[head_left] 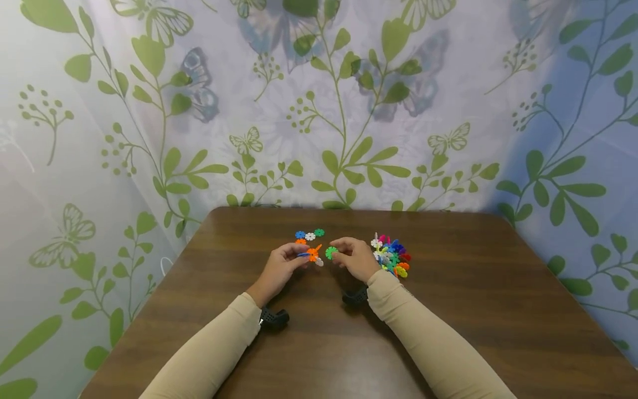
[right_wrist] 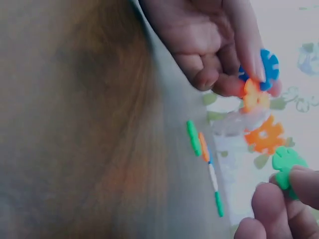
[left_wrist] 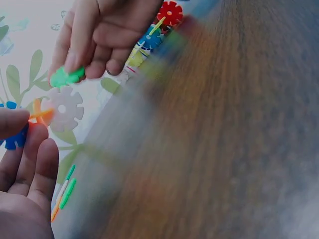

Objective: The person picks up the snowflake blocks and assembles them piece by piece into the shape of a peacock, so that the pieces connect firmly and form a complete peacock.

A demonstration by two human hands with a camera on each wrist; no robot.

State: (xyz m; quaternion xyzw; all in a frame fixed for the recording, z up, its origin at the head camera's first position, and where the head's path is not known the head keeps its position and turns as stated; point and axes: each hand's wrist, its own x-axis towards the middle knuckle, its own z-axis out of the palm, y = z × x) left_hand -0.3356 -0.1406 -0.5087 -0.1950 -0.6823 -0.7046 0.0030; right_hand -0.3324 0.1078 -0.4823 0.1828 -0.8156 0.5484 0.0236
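Observation:
My left hand pinches a small joined cluster of notched plastic discs. It includes a blue disc between thumb and fingers, orange discs and a whitish disc. Facing it, my right hand pinches a bright green notched disc between thumb and fingertips. A narrow gap separates the green disc from the cluster in the head view. My right fingertips partly cover the green disc in the left wrist view.
Beyond my left hand lie loose discs: blue, white, green and orange. A mixed pile of discs sits right of my right hand. The brown table ends at a leaf-patterned curtain.

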